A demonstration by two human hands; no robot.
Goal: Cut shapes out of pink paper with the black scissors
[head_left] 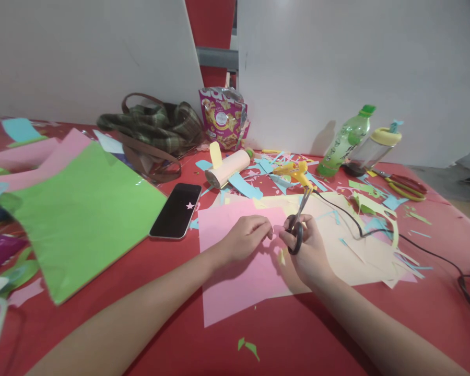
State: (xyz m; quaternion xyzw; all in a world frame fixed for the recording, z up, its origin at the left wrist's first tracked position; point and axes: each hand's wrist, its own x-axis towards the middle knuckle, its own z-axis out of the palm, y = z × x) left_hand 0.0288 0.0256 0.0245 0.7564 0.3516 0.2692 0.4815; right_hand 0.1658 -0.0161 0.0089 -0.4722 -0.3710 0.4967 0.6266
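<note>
Green scraps point(248, 347) lie at lower centre. On the pink sheet point(235, 292) the left hand point(245, 237) rests curled, fingertips pinched; just right of it the right hand point(309, 250) grips black-handled scissors point(297, 230), blades pointing up toward the yellow glue gun point(295, 171).

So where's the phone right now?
The phone lies screen-up on the red table, left of the left hand, between the green sheet and the pink sheet.
</note>
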